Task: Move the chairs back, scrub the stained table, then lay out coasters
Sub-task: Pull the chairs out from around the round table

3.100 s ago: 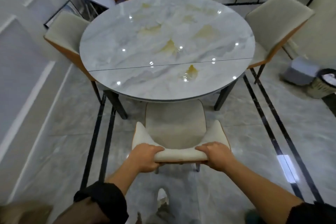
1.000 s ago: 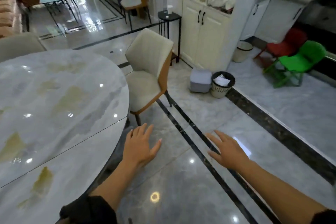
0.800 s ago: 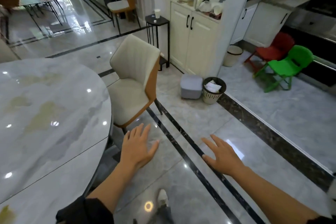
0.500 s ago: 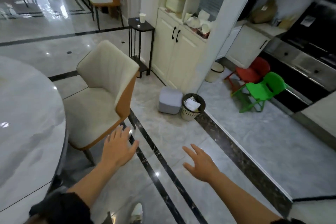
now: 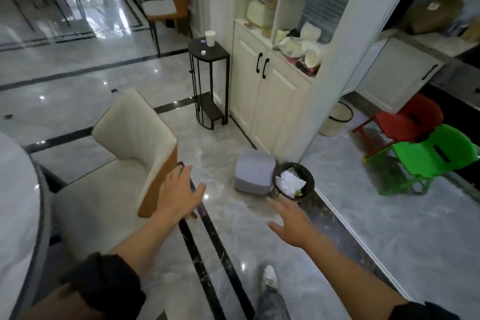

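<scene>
Head view: table is receding to the left edge; the cream chair tucked beside it is looming nearer than before. Left hand, fingers spread, is now reaching across the chair's orange side; right hand is hovering spread, holding nothing.

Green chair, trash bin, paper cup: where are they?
green chair (image 5: 420,156), head view, on its green plastic shell.
trash bin (image 5: 309,173), head view, on its dark inner wall.
paper cup (image 5: 210,38), head view, on its white side.
</scene>
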